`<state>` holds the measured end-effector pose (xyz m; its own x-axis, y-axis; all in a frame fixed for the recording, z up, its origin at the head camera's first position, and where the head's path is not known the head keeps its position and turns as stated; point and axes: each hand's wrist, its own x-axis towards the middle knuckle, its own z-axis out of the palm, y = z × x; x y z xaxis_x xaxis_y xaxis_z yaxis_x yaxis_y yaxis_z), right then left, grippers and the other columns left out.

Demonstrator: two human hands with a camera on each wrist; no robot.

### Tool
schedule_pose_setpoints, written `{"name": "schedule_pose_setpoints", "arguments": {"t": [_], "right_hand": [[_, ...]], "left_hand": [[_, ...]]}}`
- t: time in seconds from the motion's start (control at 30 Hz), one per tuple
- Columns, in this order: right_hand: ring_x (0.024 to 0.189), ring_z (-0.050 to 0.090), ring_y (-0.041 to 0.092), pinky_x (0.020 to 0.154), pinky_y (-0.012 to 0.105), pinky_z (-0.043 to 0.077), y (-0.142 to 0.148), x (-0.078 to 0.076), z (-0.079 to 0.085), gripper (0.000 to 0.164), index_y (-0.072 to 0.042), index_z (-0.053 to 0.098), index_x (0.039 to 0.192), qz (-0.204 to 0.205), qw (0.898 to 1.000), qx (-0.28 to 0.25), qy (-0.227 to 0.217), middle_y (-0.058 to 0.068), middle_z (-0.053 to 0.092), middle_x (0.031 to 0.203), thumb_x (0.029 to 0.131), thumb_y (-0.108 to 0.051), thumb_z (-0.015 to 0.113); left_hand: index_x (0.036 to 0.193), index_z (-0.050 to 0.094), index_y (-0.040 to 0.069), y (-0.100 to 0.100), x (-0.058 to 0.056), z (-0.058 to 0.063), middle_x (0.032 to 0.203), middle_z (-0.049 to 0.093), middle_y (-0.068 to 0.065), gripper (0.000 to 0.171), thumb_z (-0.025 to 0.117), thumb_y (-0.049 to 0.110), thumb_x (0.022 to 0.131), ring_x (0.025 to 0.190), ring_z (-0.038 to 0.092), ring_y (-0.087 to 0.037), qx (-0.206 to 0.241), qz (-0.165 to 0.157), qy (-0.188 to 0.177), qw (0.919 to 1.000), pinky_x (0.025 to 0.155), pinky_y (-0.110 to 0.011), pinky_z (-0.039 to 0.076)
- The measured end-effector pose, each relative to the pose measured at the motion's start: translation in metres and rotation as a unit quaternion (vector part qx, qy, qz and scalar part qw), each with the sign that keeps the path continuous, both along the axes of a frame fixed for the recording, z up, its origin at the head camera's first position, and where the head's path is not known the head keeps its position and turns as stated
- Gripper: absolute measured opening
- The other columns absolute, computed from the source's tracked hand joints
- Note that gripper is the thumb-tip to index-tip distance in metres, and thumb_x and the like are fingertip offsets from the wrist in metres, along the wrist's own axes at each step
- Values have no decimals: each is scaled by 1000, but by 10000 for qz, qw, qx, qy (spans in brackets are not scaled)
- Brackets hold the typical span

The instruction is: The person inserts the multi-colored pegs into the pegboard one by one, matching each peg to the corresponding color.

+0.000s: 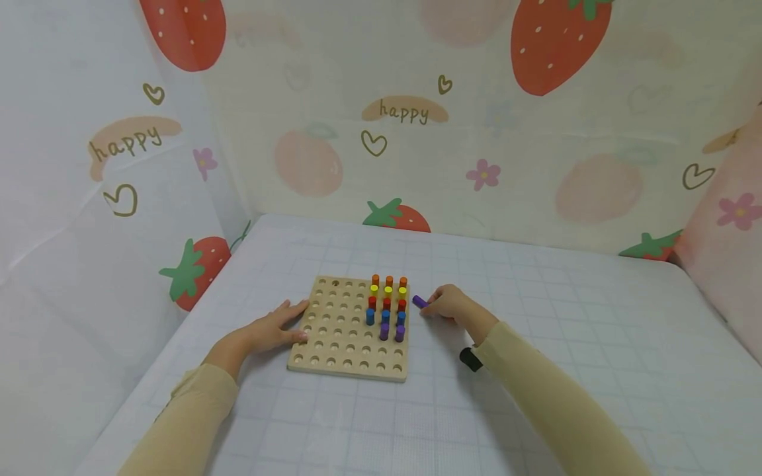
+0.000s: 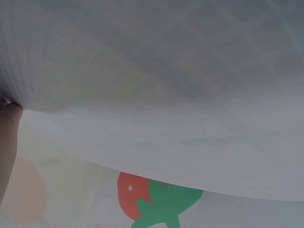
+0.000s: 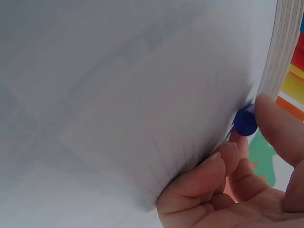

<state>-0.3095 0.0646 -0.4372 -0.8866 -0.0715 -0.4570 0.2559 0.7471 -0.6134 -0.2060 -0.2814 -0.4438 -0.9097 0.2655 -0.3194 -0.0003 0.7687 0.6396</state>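
A wooden pegboard point(image 1: 333, 336) with rows of round holes lies on the table. Upright pegs fill part of its right side: orange pegs point(image 1: 389, 281), yellow pegs point(image 1: 388, 291), red pegs point(image 1: 387, 304), blue pegs point(image 1: 385, 318) and two purple pegs point(image 1: 384, 332). My right hand point(image 1: 455, 304), just right of the board, pinches a loose purple peg point(image 1: 419, 301) between thumb and finger; the right wrist view shows the peg's round end point(image 3: 245, 123). My left hand point(image 1: 268, 328) rests at the board's left edge with fingers spread. Only one of its fingers point(image 2: 8, 137) shows in the left wrist view.
A black object point(image 1: 470, 359) is partly hidden beneath the right forearm. The table point(image 1: 571, 317) has a pale gridded cover. Behind and at the sides hang printed cloths point(image 1: 333, 79) with strawberries and hearts.
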Motion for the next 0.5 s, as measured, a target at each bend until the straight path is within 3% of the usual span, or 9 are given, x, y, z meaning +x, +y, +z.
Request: {"name": "schedule_pose_setpoints", "arguments": {"t": [0.1,0.33,0.5], "right_hand": [[72,46,16,58,26,38,1,2,2,18,-6,61,89,-55,10000,-8,17,4,53,85,86,-18,75],[63,51,12,55,23,41,13,9,9,14,-1,67,93,-415,9962,-760,50,1,61,72,87,-12,73],[60,57,9,55,23,44,21,15,14,15,6,68,98,-409,9920,-1178,207,-1,65,67,88,-5,69]], "left_hand": [[155,19,7,0,0,0,156,0,-33,85,62,46,92,141,-1,-53,7,-9,9,10000,107,-71,5],[155,19,8,1,1,0,156,1,-32,85,61,46,92,141,0,-53,-5,14,-2,10000,107,-70,6],[155,18,8,0,0,0,156,0,-32,86,61,47,92,142,1,-52,-36,4,-3,10000,108,-70,7]]}}
